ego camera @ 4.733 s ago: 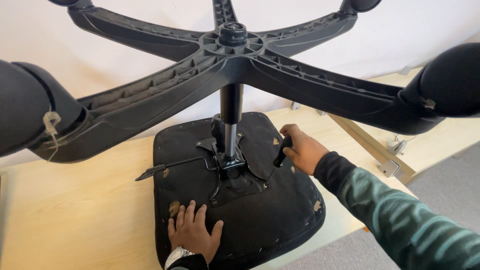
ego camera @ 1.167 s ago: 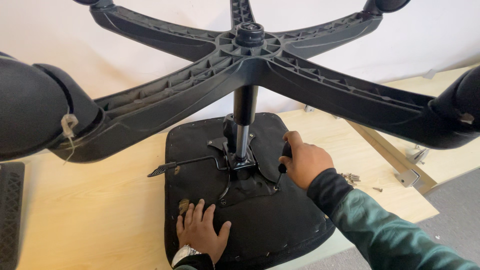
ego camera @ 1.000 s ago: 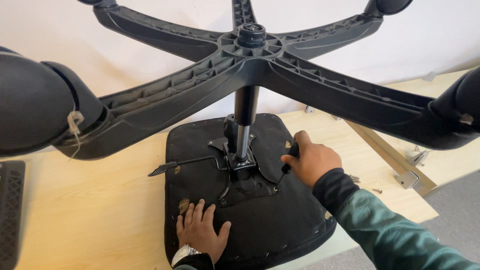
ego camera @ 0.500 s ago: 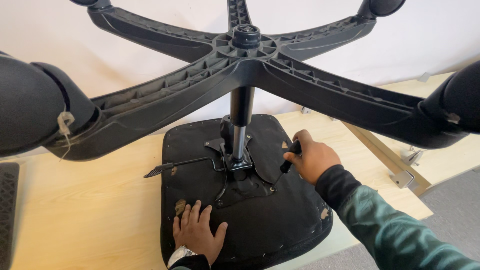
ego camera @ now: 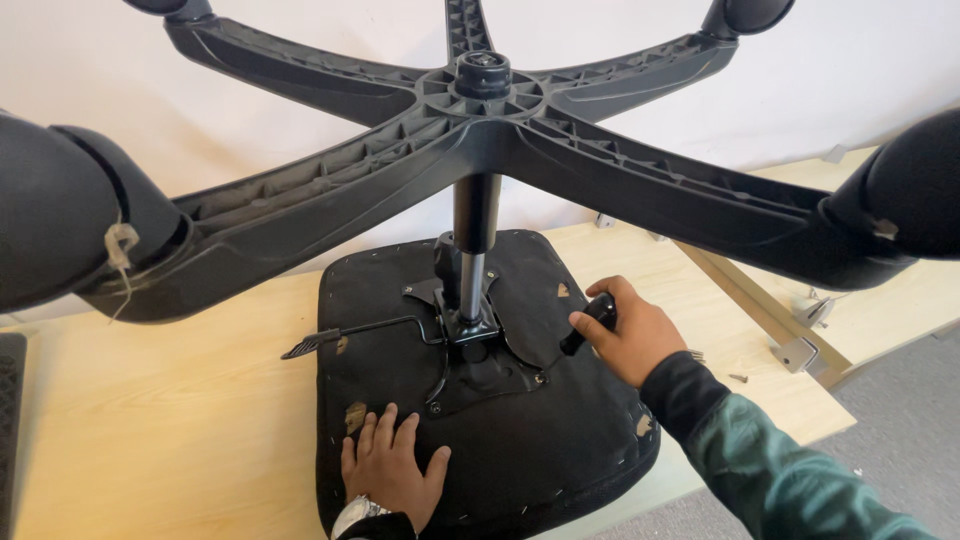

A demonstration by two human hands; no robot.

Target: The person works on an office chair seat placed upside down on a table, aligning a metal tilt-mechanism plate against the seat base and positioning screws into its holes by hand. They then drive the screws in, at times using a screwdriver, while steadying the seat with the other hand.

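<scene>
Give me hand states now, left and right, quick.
Left hand: open, palm flat on the underside of the seat.
Right hand: closed around a black handle on the seat.

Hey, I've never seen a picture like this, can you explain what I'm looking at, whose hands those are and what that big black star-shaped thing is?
The picture comes from a camera worn on a person's head, looking down at that person's own two bare hands. No machine is involved.

On a light wooden table lies an office chair turned upside down. The black padded seat rests flat on the table. From its middle a metal column rises to the five-armed wheel base, the big star shape close to the camera, with dark wheels at the arm ends.

The left hand presses flat on the seat, fingers spread, holding nothing. The right hand, in a green sleeve, grips a black tool handle against the seat beside the mounting plate. A thin adjustment lever sticks out to the left. Small screws and a metal bracket lie on the right.
</scene>
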